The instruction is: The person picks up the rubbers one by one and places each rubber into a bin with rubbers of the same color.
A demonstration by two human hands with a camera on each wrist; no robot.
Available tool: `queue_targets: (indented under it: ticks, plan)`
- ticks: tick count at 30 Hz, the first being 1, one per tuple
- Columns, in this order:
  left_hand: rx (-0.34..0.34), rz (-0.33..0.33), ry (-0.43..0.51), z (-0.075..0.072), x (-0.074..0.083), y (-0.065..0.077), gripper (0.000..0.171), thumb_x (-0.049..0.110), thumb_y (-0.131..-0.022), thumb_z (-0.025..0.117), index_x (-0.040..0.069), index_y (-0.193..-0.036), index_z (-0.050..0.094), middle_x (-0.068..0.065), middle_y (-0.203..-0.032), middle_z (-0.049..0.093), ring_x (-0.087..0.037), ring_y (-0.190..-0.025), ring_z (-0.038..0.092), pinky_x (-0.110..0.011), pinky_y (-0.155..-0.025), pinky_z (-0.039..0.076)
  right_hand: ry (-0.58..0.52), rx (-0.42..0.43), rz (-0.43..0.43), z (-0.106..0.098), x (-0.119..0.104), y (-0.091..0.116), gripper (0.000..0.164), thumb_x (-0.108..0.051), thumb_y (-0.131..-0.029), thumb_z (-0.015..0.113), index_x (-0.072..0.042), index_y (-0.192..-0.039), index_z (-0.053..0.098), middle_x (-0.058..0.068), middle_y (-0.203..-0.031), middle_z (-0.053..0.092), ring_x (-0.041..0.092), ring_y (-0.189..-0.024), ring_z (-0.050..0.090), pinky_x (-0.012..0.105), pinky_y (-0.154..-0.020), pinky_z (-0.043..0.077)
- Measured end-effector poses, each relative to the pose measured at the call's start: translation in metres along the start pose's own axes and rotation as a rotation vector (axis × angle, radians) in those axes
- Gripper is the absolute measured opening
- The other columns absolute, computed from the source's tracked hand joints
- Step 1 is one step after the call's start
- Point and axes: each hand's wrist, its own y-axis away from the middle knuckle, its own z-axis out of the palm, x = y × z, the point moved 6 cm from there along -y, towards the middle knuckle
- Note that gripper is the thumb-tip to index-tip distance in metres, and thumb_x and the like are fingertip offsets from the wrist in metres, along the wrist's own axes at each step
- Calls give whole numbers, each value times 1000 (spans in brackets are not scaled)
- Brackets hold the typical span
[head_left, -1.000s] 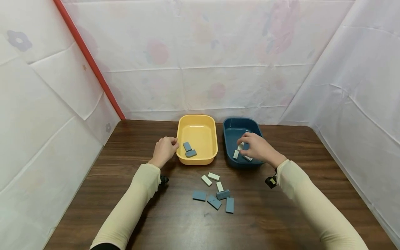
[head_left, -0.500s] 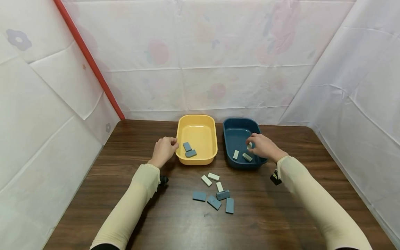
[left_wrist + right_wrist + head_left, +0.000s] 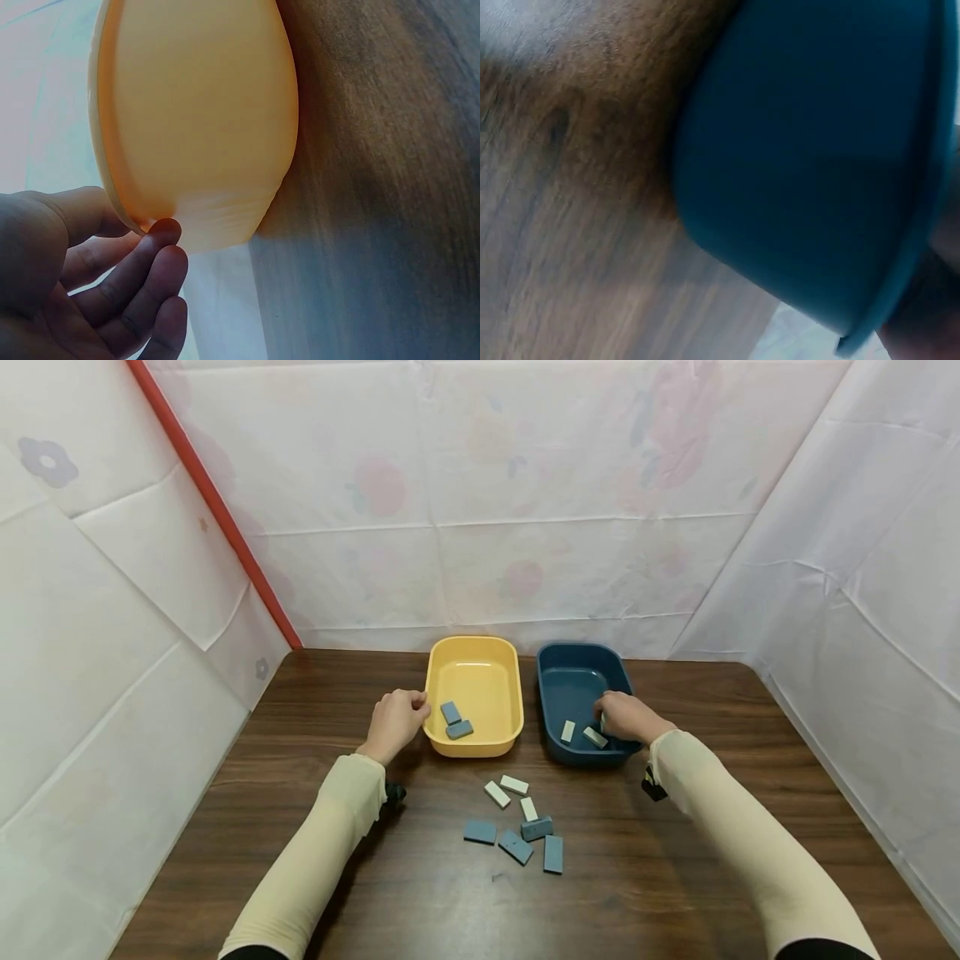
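My left hand (image 3: 397, 723) pinches the left rim of the yellow bin (image 3: 510, 693) between thumb and fingers; the left wrist view shows the fingertips on that rim. Two grey-blue blocks (image 3: 459, 729) lie inside it. My right hand (image 3: 630, 717) reaches down into the dark blue bin (image 3: 551, 681), pinching a small cream block (image 3: 603, 723) mostly hidden by the fingers. Two more cream blocks, one at the left (image 3: 567, 731) and one nearer the hand (image 3: 596, 737), lie on that bin's floor. In the right wrist view the blue bin's wall (image 3: 802, 165) hides most of the hand.
In front of the bins, three cream blocks (image 3: 514, 785) and several grey-blue blocks (image 3: 478, 832) lie loose on the dark wooden table (image 3: 645, 877). One grey-blue block (image 3: 536, 828) stands on its edge. Pale patterned sheets (image 3: 480, 560) enclose the back and sides.
My right hand has moved right inside the blue bin and then lower, carrying the cream block toward the bin's right side. The left hand keeps its place on the yellow rim.
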Motion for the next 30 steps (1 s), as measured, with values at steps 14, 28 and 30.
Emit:
queue_targets:
  ticks: [14,28,30]
  plan:
    - [20,-22,-2,-7,-16,3,32,16,-93,63,1,-120,69,-16,-113,72,-18,-65,60,-29,-63,47,-51,-25,36,6,-8,-15,34,3,-88,46,-1,-112,70,19,-115,67,33,-101,63,42,-80,53]
    - [13,-16,-10,-7,-12,2,32,16,-93,62,1,-121,68,-16,-114,72,-19,-70,63,-34,-68,50,-97,169,6,-22,-19,6,23,-14,-94,62,-2,-111,69,17,-112,63,31,-98,61,48,-86,50]
    - [17,-15,-12,-6,-11,1,32,16,-93,62,1,-121,68,-16,-114,71,-20,-73,65,-37,-71,52,-121,198,5,-26,-18,8,23,-14,-94,61,-2,-111,70,16,-111,64,31,-98,61,48,-86,50]
